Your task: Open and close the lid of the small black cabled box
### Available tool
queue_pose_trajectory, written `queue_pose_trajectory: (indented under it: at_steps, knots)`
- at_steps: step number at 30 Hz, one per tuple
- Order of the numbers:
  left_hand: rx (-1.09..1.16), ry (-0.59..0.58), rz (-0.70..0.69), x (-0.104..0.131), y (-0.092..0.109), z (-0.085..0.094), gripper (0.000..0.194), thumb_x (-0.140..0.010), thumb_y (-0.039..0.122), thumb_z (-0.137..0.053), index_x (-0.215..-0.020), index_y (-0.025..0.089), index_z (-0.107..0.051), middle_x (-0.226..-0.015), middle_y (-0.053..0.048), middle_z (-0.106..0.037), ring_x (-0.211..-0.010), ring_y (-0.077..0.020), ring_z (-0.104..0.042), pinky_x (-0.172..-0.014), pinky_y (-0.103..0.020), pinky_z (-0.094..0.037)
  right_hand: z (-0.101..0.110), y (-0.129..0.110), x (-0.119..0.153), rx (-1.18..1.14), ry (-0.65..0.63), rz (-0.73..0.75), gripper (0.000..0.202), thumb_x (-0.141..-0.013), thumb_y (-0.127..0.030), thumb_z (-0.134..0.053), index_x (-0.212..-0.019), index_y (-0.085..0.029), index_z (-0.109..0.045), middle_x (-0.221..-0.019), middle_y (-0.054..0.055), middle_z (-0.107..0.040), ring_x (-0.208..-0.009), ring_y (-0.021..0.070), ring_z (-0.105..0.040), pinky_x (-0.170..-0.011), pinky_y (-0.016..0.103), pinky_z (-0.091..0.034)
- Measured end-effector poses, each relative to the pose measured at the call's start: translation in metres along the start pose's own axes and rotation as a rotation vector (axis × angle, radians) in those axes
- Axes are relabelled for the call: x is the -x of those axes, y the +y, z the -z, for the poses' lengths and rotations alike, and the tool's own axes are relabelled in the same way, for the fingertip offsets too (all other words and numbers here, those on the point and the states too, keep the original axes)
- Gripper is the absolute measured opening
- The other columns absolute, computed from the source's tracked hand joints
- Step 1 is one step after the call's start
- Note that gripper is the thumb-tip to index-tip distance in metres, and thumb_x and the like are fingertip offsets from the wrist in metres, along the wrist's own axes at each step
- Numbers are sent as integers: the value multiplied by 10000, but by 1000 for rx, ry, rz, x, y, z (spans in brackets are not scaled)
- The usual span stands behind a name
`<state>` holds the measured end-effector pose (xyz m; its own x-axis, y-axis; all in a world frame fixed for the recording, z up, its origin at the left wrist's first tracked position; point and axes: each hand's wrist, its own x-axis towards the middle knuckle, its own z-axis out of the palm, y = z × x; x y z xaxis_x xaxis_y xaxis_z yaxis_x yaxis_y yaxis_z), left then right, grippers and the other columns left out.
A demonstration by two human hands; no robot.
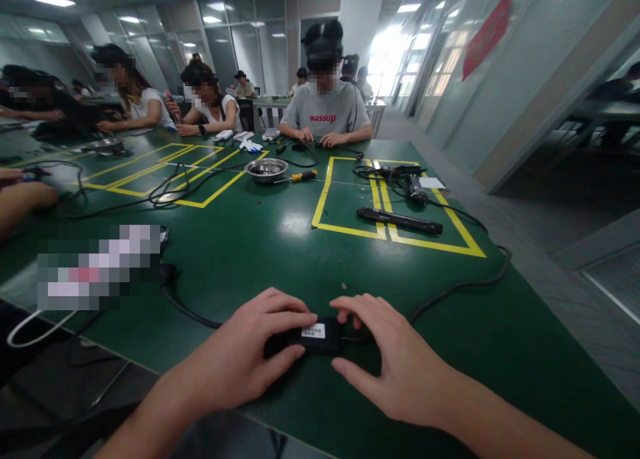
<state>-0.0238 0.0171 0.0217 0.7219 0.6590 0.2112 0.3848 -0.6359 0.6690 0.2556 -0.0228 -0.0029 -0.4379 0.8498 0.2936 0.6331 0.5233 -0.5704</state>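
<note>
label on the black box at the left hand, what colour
The label is white with dark print, head view.

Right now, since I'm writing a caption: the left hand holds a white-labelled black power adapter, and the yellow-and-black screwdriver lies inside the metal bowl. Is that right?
Not quite: in the head view, the yellow-and-black screwdriver lies on the green table beside the metal bowl, not inside it. The left hand does hold the white-labelled black power adapter.

Red "wassup" (323, 119) on grey shirt (325, 104)
</note>
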Motion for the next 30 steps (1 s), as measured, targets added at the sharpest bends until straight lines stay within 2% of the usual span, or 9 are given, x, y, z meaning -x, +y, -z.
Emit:
queue_pose_trajectory:
  at_steps: [4,12,17,25,30]
  knots:
    - [6,32,-9,2,-4,-2,430,-1053,125,-730,-1419,344,-782,-1369,-45,-782,-1254,-245,-710,-1105,-390,-587,-3,3,-4,8,-47,20,361,-935,-114,-795,-1259,-240,-697,-1215,75,-808,-1087,317,-744,-953,514,-567]
    - [-5,61,20,5,-4,-5,392,-1036,147,-739,-1396,293,-796,-1326,-83,-795,-1200,-262,-739,-1061,-408,-621,-3,3,-4,33,-51,35,355,-941,-116,-821,-1266,-226,-730,-1215,90,-809,-1073,326,-751,-931,531,-601]
    - [8,72,-8,5,-5,-5,420,-1009,101,-771,-1369,316,-804,-1322,-55,-803,-1209,-247,-729,-1065,-392,-605,-4,4,-4,30,-34,63,429,-920,-80,-827,-1311,-226,-726,-1235,94,-815,-1082,317,-763,-957,527,-615]
    - [9,74,15,5,-6,-6,399,-1000,111,-776,-1354,293,-806,-1317,-62,-805,-1195,-245,-742,-1055,-390,-606,-5,5,-4,70,-25,51,412,-915,-112,-845,-1297,-229,-745,-1211,99,-814,-1068,333,-769,-937,538,-634]
    - [-6,103,-35,5,-8,-9,403,-1004,96,-753,-1354,292,-795,-1317,-59,-813,-1195,-246,-735,-1044,-387,-605,-5,7,-4,59,-36,60,424,-912,-102,-851,-1300,-228,-738,-1218,92,-814,-1062,322,-771,-927,525,-635]
